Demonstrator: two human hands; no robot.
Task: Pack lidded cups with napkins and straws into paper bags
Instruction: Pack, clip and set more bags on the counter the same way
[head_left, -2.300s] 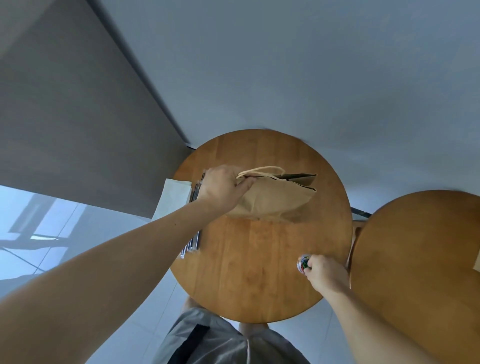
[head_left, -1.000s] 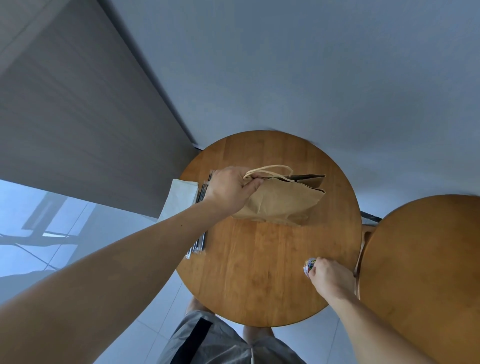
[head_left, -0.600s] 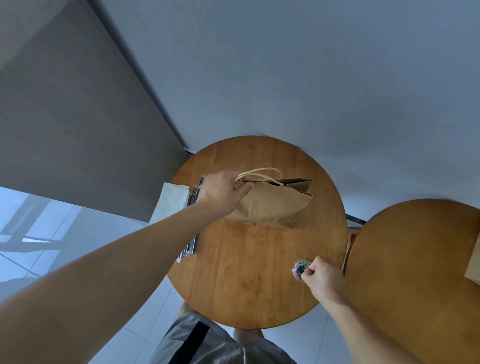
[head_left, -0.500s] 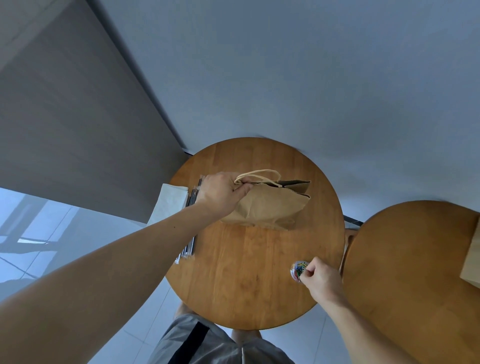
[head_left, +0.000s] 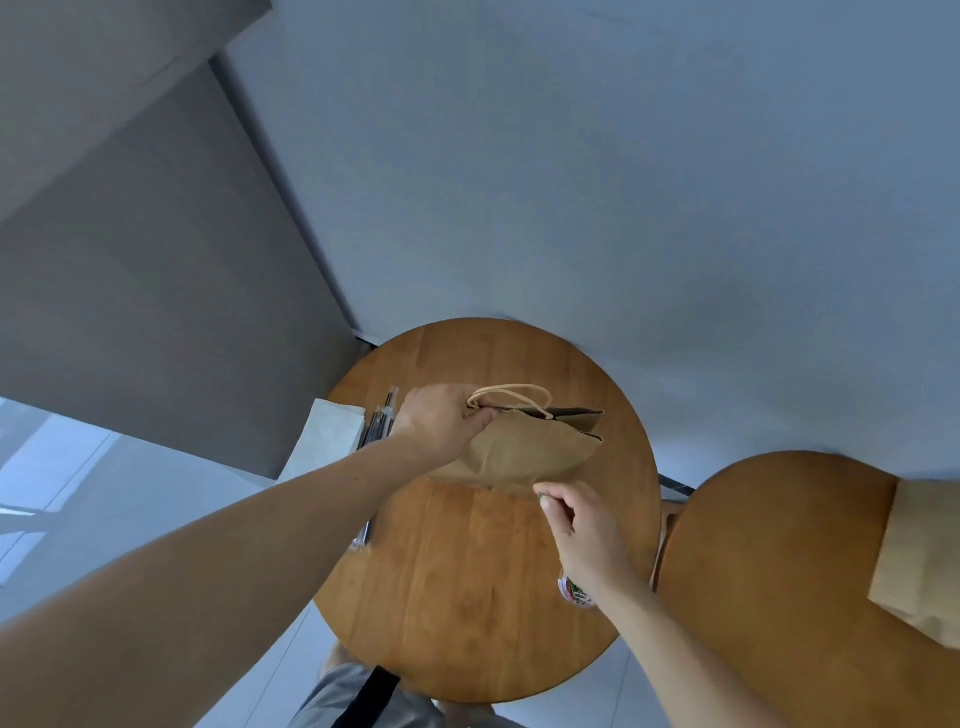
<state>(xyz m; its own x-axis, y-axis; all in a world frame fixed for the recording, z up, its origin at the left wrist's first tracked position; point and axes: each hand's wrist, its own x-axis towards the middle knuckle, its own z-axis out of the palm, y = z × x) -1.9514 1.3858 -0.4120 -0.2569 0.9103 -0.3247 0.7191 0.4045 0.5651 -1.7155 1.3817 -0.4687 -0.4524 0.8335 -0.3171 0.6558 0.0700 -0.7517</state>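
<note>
Closest to my body, grey shorts (head_left: 324, 701) with a black stripe show below the rim of the round wooden table (head_left: 467, 597), its top smooth, warm-brown planks. Near its right edge, under my right wrist, sits a small round tub (head_left: 574, 593) of coloured bits, partly hidden. My right hand (head_left: 584, 527) hangs above the table's middle, fingers curled, thumb and forefinger pinching a small green piece (head_left: 543, 500) just at the lower edge of the paper bag (head_left: 524, 449); what the piece is I cannot tell. The bag is creased brown kraft, its dark mouth showing along the far side, and a pale cord handle (head_left: 511, 395) loops out. My left hand (head_left: 441, 423) grips the bag's top edge at the handle's root, fingers curled tight. Left of that hand, thin straws (head_left: 378, 428) in clear wrappers lie along the table's left rim, and flat white napkins (head_left: 327, 441) jut over the edge. Bare wood lies open between bag and near rim. A second round table (head_left: 769, 582) stands just beside the first on the right, bearing another brown bag (head_left: 919, 556). Beyond rises a plain grey wall (head_left: 571, 182).
</note>
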